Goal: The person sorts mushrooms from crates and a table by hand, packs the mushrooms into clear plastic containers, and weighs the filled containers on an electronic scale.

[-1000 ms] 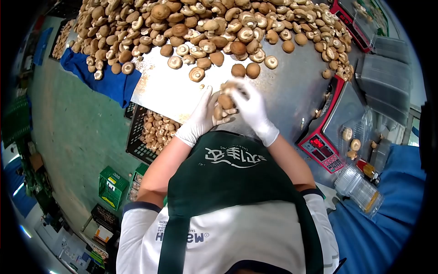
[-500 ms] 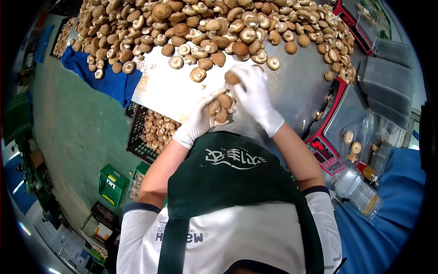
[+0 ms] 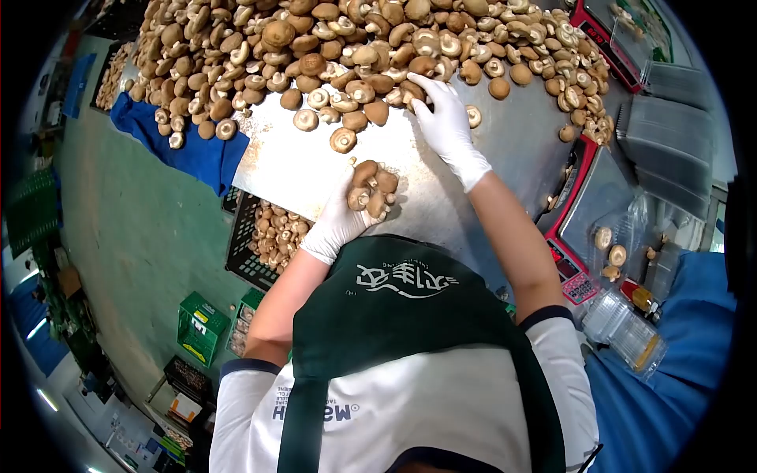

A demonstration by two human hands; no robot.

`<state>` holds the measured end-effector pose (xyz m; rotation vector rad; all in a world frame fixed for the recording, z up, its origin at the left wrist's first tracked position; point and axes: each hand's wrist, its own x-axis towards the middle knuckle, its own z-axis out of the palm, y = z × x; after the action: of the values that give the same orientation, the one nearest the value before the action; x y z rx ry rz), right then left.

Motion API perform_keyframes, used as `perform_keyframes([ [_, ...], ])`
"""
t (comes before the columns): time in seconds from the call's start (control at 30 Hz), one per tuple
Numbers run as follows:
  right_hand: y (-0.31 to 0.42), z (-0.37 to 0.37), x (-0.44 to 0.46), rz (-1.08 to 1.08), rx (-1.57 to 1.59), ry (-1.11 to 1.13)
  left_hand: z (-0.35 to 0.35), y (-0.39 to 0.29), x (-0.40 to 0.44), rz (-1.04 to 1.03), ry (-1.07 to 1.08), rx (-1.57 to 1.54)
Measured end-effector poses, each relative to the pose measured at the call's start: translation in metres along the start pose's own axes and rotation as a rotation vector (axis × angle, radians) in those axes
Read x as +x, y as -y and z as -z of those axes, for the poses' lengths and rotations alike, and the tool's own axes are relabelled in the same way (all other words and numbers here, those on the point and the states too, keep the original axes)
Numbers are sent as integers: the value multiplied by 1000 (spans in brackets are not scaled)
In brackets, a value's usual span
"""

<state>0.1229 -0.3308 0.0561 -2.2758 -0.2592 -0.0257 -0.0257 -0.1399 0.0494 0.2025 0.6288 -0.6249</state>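
My left hand (image 3: 347, 213), in a white glove, holds a cluster of brown mushrooms (image 3: 372, 188) over the table's near edge, its fingers mostly hidden beneath them. Farther out, my right hand (image 3: 443, 118), also gloved, reaches to the near edge of the big mushroom pile (image 3: 315, 47). Its thumb and fingers are around a brown mushroom (image 3: 412, 93) there. Between the hands, a loose mushroom (image 3: 343, 140) lies stem-up on the metal table (image 3: 300, 165).
Red scales (image 3: 569, 272) stand at the right, with clear plastic boxes (image 3: 627, 331) and stacked trays (image 3: 666, 142) beyond. A black crate (image 3: 251, 264) of mushrooms is at the lower left. Blue cloth (image 3: 177, 150) hangs over the table's left edge.
My right hand has moved forward to the pile's edge. The two mushrooms once lying apart near it are gone from their spot. My left hand now holds a fuller cluster.
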Motion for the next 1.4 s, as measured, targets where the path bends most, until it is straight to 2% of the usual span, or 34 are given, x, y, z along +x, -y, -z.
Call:
perform_keyframes([
  [0.03,5,4,-8,-152,195,60,0,0,-1,13,-8,-51],
  [0.07,25,21,-16,-427,532,154,-11,-1,-3,10,-85,-107],
  [0.17,27,28,-49,-214,785,34,-45,7,-5,-18,-148,-214],
  [0.2,29,35,-60,-292,849,86,-41,6,-2,49,-49,-168],
  [0.3,38,48,-89,-321,939,55,-38,11,4,190,188,-69],
  [0.43,48,73,-117,-349,1064,-10,-60,27,7,307,131,27],
  [0.57,34,90,-143,-213,888,-186,-85,50,16,375,135,137],
  [0.6,35,101,-150,-257,876,-218,-92,56,20,413,116,131],
  [0.63,34,107,-158,-294,918,-271,-90,60,29,496,198,127],
  [0.73,18,133,-178,-260,670,-477,-125,88,53,566,184,335],
  [0.77,4,141,-187,-220,579,-576,-130,98,69,670,373,343],
  [0.83,8,177,-204,-238,718,-767,-167,125,87,659,398,537],
  [0.9,-1,218,-224,-224,552,-988,-210,162,96,641,316,557],
  [0.97,-3,257,-243,-353,316,-1118,-238,182,110,692,411,589],
  [1.07,-22,287,-263,-336,306,-1352,-265,210,129,730,469,628],
  [1.1,-40,291,-275,-389,121,-1344,-270,217,132,742,451,634],
  [1.2,-57,302,-292,-530,-442,-961,-271,227,140,790,437,618],
  [1.23,-67,299,-295,-518,-447,-918,-267,228,144,799,433,625],
  [1.3,-76,292,-304,-485,-125,-1150,-264,228,150,803,375,600],
  [1.37,-77,296,-314,-520,93,-1402,-275,225,157,795,552,610],
  [1.4,-76,302,-318,-503,127,-1481,-283,226,152,596,391,721],
])
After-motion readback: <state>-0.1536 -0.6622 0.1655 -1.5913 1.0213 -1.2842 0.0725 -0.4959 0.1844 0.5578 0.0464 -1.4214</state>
